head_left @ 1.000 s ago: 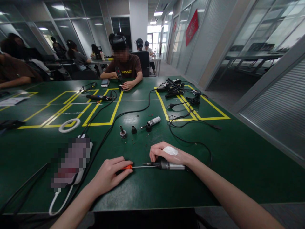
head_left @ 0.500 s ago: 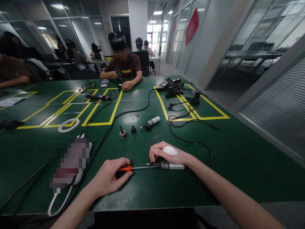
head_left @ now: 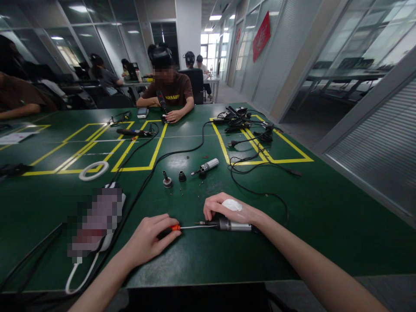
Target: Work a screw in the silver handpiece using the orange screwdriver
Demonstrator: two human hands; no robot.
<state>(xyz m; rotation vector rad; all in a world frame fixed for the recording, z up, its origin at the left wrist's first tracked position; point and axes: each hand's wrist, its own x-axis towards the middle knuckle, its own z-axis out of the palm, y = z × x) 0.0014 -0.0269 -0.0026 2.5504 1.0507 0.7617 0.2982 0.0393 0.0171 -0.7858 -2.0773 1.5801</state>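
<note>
My left hand (head_left: 154, 238) is closed round the handle of a screwdriver (head_left: 176, 227), orange at its front with a black part showing between the fingers. Its thin metal shaft (head_left: 195, 227) runs level to the right, and the tip meets the side or front of a black-and-silver electric screwdriver (head_left: 238, 226); the exact contact is hidden. That tool lies on the green table, its cord end under my right wrist. From above, my right hand (head_left: 227, 207), with a white patch on its back, has its fingers curled over the tool's black front part.
Beyond my hands lie a metal-and-black collar (head_left: 167, 180), a black cone (head_left: 182, 176), a silver motor part (head_left: 209, 164) and several tiny screws. A power strip (head_left: 107, 242) sits left, near a white tape ring (head_left: 93, 171). Cables (head_left: 240, 119) are heaped at back right. Opposite sits a person (head_left: 170, 89).
The screwdriver has turned in my left hand: its handle now shows black where it was orange. My right hand and the electric screwdriver have hardly moved.
</note>
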